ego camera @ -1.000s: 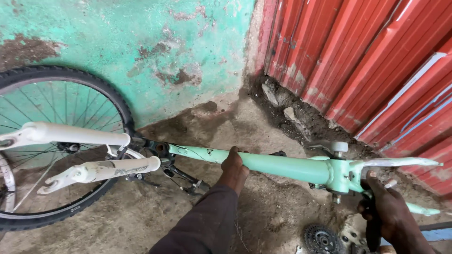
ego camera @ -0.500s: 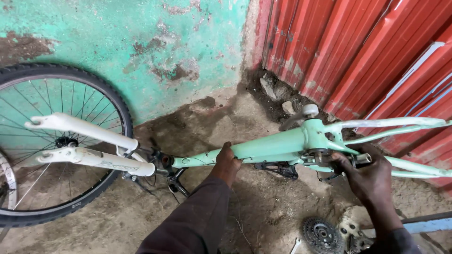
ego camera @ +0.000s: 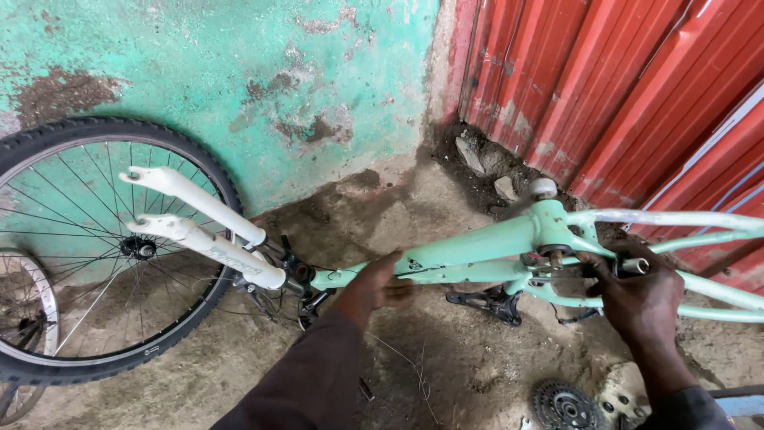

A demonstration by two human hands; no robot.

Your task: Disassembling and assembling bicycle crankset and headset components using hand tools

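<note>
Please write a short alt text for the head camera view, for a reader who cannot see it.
Two hands hold a mint-green bicycle frame above a dirt floor: the left hand on a tube, the right hand near the bottom bracket. Its white fork points toward a spoked wheel leaning on a green wall.

A big wheel [ego camera: 95, 247] leans on the green wall [ego camera: 239, 72]. A round gear [ego camera: 565, 406] lies on the dirt by the red metal wall [ego camera: 637, 87].

mint-green bicycle frame [ego camera: 477, 243], lying sideways above dirt floor; white fork attached

Dirt floor [ego camera: 446, 374] bears wheel [ego camera: 95, 247], sprocket [ego camera: 563, 404] (toothed), rubble [ego camera: 489, 171]
</note>
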